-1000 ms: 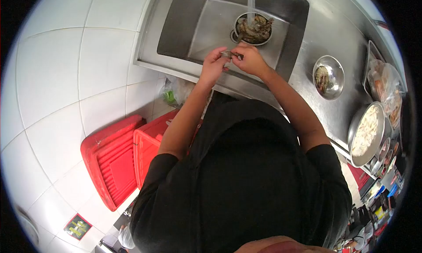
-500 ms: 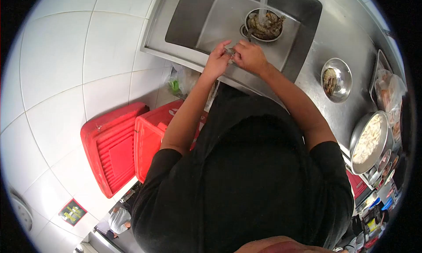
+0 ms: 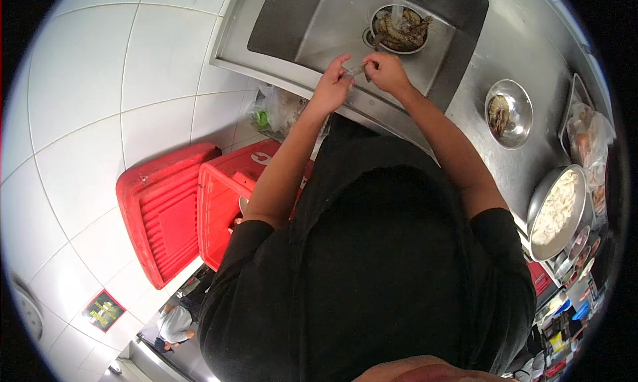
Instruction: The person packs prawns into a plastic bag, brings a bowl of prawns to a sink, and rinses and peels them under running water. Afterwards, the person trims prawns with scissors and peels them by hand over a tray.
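Over the front edge of the steel sink (image 3: 345, 30), my left hand (image 3: 333, 83) and my right hand (image 3: 387, 73) hold a small greyish shrimp (image 3: 356, 71) between them. The fingers of my left hand are closed on its pale part, with the index finger sticking out. My right hand pinches the darker end. Just beyond my hands, in the sink, stands a round metal bowl (image 3: 426, 48) of dark whole shrimp (image 3: 402, 33), with water running into it from above.
Right of the sink, a steel bowl (image 3: 522, 116) holds dark shrimp. Farther right stand a large pan (image 3: 557, 206) of pale pieces and a tray with plastic-bagged food (image 3: 588, 139). A red bin (image 3: 216, 202) with its lid open (image 3: 169, 216) is at lower left. Another person (image 3: 176, 325) is behind it.
My hands have drawn slightly apart, so the shrimp now shows stretched between them. The view has shifted a little, and more of the red bin's inside is visible.
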`<action>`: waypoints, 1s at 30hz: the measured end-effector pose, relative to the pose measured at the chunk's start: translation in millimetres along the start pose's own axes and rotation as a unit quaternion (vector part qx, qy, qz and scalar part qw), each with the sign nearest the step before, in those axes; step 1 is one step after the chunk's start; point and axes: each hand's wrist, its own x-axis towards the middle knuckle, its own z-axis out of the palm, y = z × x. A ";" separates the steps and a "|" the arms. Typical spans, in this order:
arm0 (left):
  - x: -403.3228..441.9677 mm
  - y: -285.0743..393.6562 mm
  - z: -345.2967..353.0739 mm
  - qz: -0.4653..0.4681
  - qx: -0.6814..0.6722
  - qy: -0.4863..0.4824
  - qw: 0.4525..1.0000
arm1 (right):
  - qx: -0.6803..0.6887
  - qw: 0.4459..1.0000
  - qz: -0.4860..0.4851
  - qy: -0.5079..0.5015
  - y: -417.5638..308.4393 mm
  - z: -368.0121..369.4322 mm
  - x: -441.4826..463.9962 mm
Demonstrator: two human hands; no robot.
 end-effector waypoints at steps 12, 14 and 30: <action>-19.2 -4.8 -17.7 -0.071 -0.243 0.090 0.963 | 0.310 0.904 0.271 0.111 72.8 -50.2 4.9; -30.3 3.7 -16.8 -0.059 -0.286 0.110 0.950 | 0.387 0.873 0.284 0.089 63.1 -51.4 1.7; -116.6 -4.2 -51.9 0.021 -0.349 0.257 0.901 | 0.596 0.697 0.157 -0.367 -98.1 73.6 9.5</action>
